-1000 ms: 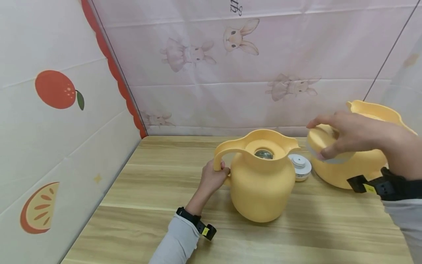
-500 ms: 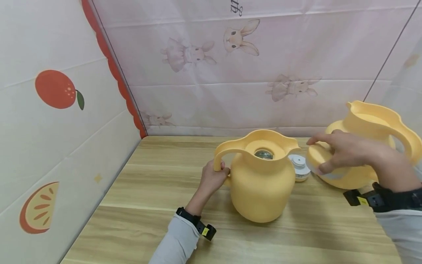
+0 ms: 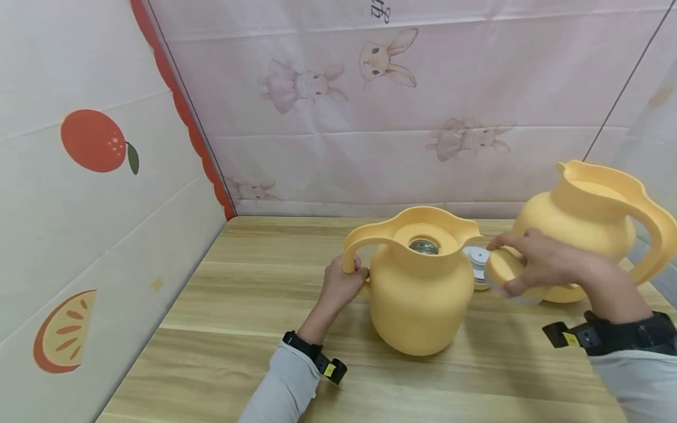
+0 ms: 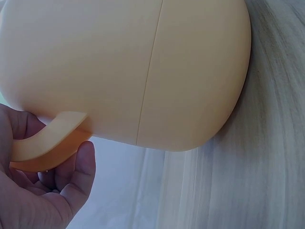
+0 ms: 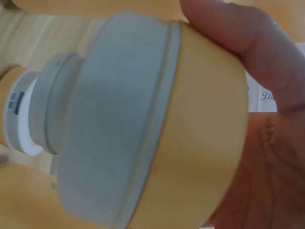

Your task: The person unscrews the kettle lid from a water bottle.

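A yellow thermos jug (image 3: 420, 299) stands upright mid-table, its round mouth uncovered. My left hand (image 3: 341, 286) grips its handle (image 4: 50, 140), with fingers round it and thumb alongside in the left wrist view. At the right, my right hand (image 3: 552, 263) holds a jug lid (image 5: 112, 119) by its yellow top; its grey underside with a narrower stepped plug shows in the right wrist view. That lid is in the air, in front of a second yellow jug (image 3: 576, 220). A second lid (image 3: 478, 258) lies on the table between the jugs, white plug upward, partly hidden by the first jug.
The wood-grain table (image 3: 222, 341) ends at a back wall sheet (image 3: 328, 170) printed with rabbits. A white wall sheet (image 3: 174, 235) with fruit pictures borders the left side. The second jug's handle (image 3: 656, 235) points right, near the frame's edge.
My right hand has come down and slightly left with the lid, uncovering more of the second jug's body and handle. My left hand and the first jug have stayed in place.
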Demonstrator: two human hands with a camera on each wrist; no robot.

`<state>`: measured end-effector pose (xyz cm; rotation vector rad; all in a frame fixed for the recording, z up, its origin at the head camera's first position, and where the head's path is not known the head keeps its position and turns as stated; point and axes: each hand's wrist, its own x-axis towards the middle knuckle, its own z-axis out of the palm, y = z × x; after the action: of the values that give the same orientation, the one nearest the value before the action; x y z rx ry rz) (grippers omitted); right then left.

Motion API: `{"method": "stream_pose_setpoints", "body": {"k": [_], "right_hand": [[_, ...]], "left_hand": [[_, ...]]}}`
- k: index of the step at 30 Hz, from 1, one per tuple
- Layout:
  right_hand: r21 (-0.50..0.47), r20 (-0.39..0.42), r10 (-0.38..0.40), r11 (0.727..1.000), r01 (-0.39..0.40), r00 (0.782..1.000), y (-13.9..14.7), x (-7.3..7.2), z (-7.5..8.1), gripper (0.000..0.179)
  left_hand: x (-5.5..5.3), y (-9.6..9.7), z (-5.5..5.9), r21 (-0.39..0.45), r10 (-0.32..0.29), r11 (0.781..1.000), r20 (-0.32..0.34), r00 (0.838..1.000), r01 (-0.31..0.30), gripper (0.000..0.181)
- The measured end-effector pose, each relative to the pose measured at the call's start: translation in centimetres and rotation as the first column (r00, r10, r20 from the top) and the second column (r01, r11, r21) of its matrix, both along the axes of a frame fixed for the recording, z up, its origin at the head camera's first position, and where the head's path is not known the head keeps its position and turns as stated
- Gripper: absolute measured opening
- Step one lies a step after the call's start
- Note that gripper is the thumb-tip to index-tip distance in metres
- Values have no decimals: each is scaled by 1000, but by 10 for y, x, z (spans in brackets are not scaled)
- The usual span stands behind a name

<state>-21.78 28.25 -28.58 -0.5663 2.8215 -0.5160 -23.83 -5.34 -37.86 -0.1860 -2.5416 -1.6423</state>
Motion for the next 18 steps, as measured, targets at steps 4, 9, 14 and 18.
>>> {"method": "stream_pose_setpoints", "body": {"k": [4,9,14,18], "right_hand": [[-8,12,-5,1000,5,1000,-1,2,-9,81],[-38,19,-8,999,9,1000,-2,5,-20,77],[-78,37,-16,997,19,999,-2,7,-30,74],[-86,43,-21,996,25,999,-1,8,-32,75]], "left_hand": [[0,-1,0,-2,0,1000,1,1000,0,10],[1,-1,1,-5,-2,1000,-2,1000,2,9],[1,-1,2,-10,-9,1000,-13,1000,9,9],[2,-1,2,-14,-10,1000,-22,1000,10,10]]}}
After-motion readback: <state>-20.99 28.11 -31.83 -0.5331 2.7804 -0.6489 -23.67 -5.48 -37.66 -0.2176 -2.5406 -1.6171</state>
